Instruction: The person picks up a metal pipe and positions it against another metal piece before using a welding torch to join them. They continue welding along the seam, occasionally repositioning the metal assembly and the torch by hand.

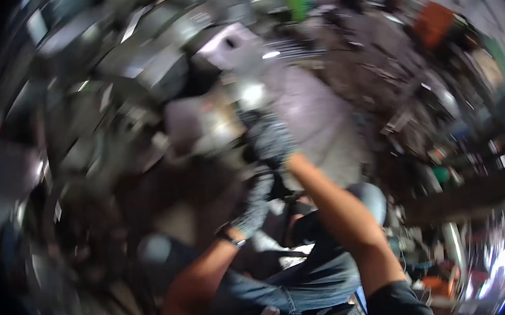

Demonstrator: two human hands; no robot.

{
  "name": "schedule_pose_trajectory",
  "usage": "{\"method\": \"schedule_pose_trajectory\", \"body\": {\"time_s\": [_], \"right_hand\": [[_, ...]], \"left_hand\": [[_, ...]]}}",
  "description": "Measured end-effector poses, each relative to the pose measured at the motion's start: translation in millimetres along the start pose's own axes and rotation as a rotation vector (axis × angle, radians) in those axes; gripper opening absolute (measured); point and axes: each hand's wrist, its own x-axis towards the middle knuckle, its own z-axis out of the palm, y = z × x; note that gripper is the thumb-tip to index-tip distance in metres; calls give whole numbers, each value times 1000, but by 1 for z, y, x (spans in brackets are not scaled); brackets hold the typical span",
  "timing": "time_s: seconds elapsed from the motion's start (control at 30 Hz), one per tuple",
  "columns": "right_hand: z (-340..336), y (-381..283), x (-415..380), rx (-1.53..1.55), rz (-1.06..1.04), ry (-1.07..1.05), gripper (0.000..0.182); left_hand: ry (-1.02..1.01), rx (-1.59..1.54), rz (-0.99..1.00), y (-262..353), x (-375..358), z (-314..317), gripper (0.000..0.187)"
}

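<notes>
Motion blur smears most of the view. My right hand (270,137), in a grey knitted glove, is closed around something dark near the middle. Just below and to its left, my left hand (256,196), gloved alike, appears closed against a black object (277,186) between the two hands. The kind of that object cannot be made out. Right beyond the hands is a shiny pale metal piece (253,97) with a bright glare. A pinkish-grey boxy part (185,124) lies to their left. Fingertips of both hands are hidden or blurred.
Piled metal boxes and scrap parts (152,64) fill the left and far side. A pale flat sheet (315,109) lies right of the hands. An orange box (434,24) and mixed clutter stand at the right. My bent knees (366,201) frame the work spot.
</notes>
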Motion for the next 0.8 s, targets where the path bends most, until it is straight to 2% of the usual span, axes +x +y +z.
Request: {"method": "schedule_pose_trajectory", "body": {"time_s": [0.03,0.07,0.1,0.13,0.17,0.2,0.27,0.33,0.37,0.4,0.43,0.5,0.53,0.57,0.63,0.67,0.7,0.77,0.8], "right_hand": [[18,13,6,873,-5,43,39],[-23,33,31,1220,155,-263,81],[-36,28,35,1315,271,-299,90],[-35,24,39,1291,272,-323,83],[-35,22,46,1266,261,-480,75],[-28,16,43,1342,312,-503,71],[-28,14,33,1484,414,-534,59],[-28,12,38,1444,354,-556,56],[-28,13,43,1400,301,-570,53],[-30,11,48,1495,389,-646,49],[-33,12,57,1494,384,-653,49],[-36,11,71,1795,908,-1104,42],[-31,2,69,1722,761,-960,36],[-27,-4,66,1725,749,-966,36],[-24,-9,63,1587,421,-689,32],[-22,-13,70,1725,762,-935,38],[-23,-15,71,1723,762,-938,38],[-28,-16,71,1844,1030,-1021,48],[-33,-15,74,1831,1049,-1035,57]], "left_hand": [[17,761,301,-12,-6,-3,43],[-13,687,-24,52,-6,15,48],[-57,569,-337,113,-7,34,55],[-24,439,-350,105,-8,34,58],[-6,312,-349,95,-5,33,62],[-6,435,-273,82,-3,27,66],[16,408,-221,63,-3,32,69],[30,345,-207,57,-2,28,70],[34,300,-243,66,-3,29,70],[39,254,-279,73,-2,30,71],[13,264,-376,76,3,28,69],[50,94,-434,77,5,25,67],[69,57,-426,73,6,22,66],[79,53,-424,67,7,21,66],[92,-52,-438,61,9,18,66],[87,3,-457,60,10,16,67],[86,1,-458,59,9,16,67],[128,-89,-514,69,7,21,68],[148,-114,-507,65,8,22,69]]}}
